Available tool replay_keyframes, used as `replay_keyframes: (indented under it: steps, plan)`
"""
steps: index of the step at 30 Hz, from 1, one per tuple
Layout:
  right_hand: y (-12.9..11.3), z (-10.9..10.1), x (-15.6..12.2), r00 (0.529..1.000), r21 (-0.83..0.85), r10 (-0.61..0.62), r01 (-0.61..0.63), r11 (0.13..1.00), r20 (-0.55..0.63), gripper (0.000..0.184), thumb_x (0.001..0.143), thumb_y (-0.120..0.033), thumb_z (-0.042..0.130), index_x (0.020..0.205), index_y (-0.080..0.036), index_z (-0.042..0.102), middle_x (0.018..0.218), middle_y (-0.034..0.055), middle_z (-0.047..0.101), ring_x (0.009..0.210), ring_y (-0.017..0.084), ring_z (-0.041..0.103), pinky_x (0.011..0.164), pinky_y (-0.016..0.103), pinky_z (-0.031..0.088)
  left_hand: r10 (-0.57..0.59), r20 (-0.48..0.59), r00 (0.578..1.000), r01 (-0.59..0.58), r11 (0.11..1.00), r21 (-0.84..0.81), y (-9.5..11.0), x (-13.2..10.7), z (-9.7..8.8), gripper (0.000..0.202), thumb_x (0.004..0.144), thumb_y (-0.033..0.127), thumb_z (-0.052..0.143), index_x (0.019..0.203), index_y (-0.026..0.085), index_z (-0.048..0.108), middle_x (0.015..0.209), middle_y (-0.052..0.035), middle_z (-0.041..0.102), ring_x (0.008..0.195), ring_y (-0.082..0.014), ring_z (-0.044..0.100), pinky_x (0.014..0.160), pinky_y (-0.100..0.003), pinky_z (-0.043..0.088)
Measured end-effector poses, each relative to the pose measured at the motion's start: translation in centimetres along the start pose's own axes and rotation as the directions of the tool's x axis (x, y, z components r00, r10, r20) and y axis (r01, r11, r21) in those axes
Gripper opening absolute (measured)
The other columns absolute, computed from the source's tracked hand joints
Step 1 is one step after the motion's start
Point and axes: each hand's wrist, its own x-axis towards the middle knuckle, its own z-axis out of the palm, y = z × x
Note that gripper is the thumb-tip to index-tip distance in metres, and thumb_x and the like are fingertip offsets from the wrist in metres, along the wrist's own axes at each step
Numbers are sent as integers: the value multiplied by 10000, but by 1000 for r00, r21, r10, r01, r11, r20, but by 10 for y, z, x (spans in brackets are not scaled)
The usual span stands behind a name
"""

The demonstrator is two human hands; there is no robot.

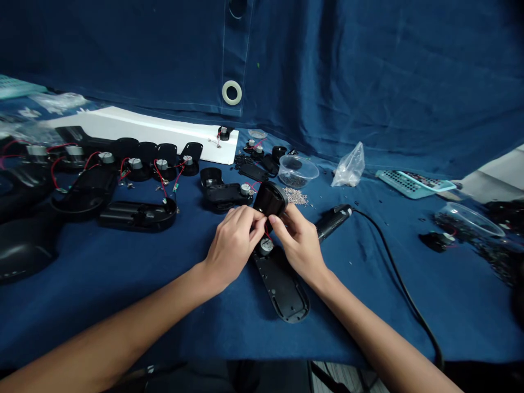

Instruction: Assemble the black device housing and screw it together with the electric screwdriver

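While the black shell (282, 284) lay flat for support, the left hand (233, 240) and right hand (301, 243) pinched its red wire (268, 233).

Spread over a blue cloth (123, 284): left hand (233, 243) and right hand (301, 245) fingertip to fingertip, pinched on the lower edge of a black round housing (270, 199). Just beneath, a small silver motor (266, 246) at the far end of a long black shell half (282, 284), lying flat. Just beside the right hand, an electric screwdriver (333, 221), its black cable (401, 278) trailing toward the near edge. Beyond, a heap of screws (295, 196), a clear bowl (298, 171), a crumpled plastic bag (349, 166). Off left, a row of black shells (135, 164) with motors and red wires, in front of a white board (164, 131).
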Motion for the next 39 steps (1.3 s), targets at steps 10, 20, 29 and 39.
replay_keyframes:
  steps: [10, 20, 29, 39]
  plan:
    - [0, 0, 0, 997, 34, 79, -80, 996, 22, 209, 924, -396, 508, 863, -199, 544, 783, -8, 500, 675, 116, 442, 626, 261, 390, -48, 18, 999, 48, 999, -16, -1, 1, 3, 126, 921, 156, 515, 798, 175, 503, 756, -5, 592, 721, -148, 556, 697, -278, 439]
    - [12, 2, 4, 988, 238, 150, -154, 959, 32, 265, 941, -428, 449, 1095, -240, 554, 945, 26, 576, 831, 156, 541, 716, 281, 481, -213, -71, 974, 195, 959, -205, -4, 18, -11, 127, 905, 178, 522, 1022, 156, 563, 996, -64, 606, 949, -164, 583, 843, -308, 473]
    - [9, -1, 6, 992, 309, 110, -123, 943, 59, 288, 943, -400, 454, 1160, -239, 554, 1004, 50, 605, 950, 185, 576, 846, 337, 510, -215, 272, 938, 328, 802, -499, -20, 17, 6, 344, 886, 221, 543, 1226, 193, 495, 1191, -105, 582, 1126, -213, 575, 969, -383, 476]
    - [6, 3, 6, 995, 348, -12, -22, 937, 95, 278, 892, -241, 525, 1168, -236, 489, 1037, 34, 597, 988, 163, 595, 943, 328, 486, -229, 251, 940, 314, 869, -383, -9, 12, -2, 243, 878, 223, 546, 1099, 191, 448, 1018, -49, 597, 942, -166, 602, 831, -304, 497]
